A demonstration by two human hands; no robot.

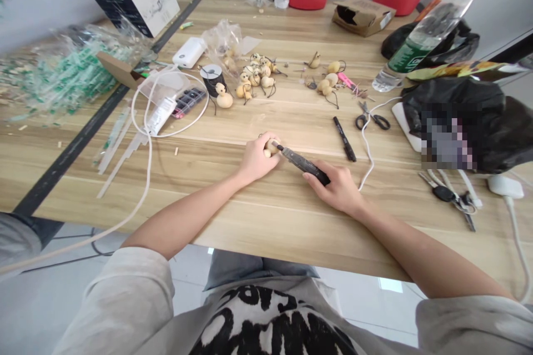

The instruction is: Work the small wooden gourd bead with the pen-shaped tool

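Observation:
In the middle of the table my left hand (259, 160) is closed around a small pale gourd (272, 146), its fingers covering much of it. My right hand (338, 186) grips a dark pen-shaped rotary tool (305, 165) from the right. The tool's narrow tip points at the gourd and appears to touch it. Beyond my left hand, a pile of small gourds (259, 69) with black cords lies on the wood. One gourd with a drawn face (224, 97) stands beside a spool of black cord (212, 79).
A black marker (345, 140) and scissors (371, 118) lie to the right, near a white cable (366, 150). Keys (453, 198) and a clear bottle (420, 44) are farther right. Bagged green-and-white sticks (75, 75) cover the left, beside a looping cable (149, 177).

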